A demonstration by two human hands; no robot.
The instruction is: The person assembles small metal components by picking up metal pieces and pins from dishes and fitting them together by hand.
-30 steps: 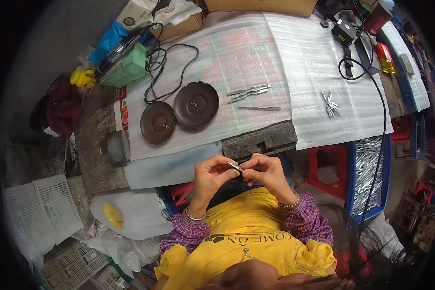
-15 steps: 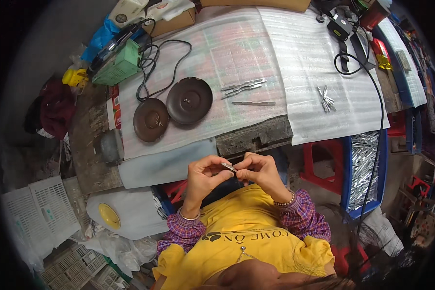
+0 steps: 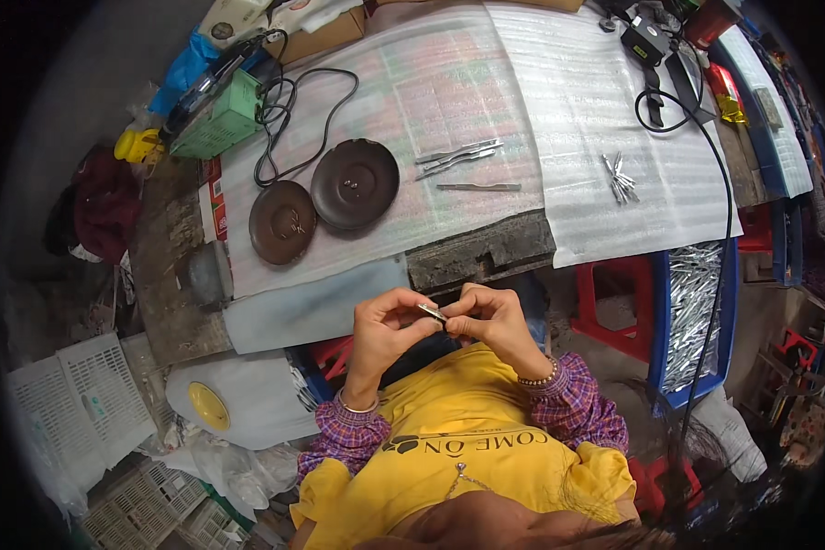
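Observation:
Close in front of my body, at the table's near edge, both hands meet on a small slim metal piece (image 3: 432,313). My left hand (image 3: 385,332) pinches its upper left end between thumb and fingers. My right hand (image 3: 493,325) is closed at its other end, fingertips touching it; the fingers hide much of that end. Beyond my hands on the table lie a larger dark brown dish (image 3: 378,163) and a smaller one (image 3: 268,213), each holding a few tiny bits. To their right are several thin metal strips (image 3: 460,158) and a single strip (image 3: 478,187).
A pile of short metal pieces (image 3: 621,183) lies on white foam sheet (image 3: 577,110). Right of me, a blue bin (image 3: 658,344) full of metal parts stands beside a red stool (image 3: 605,341). A black cable (image 3: 725,202) hangs there. A green basket (image 3: 213,124) stands far left.
The view has shifted slightly, so the tabletop things sit a little higher. My hands keep the metal piece in nearly the same place and grip.

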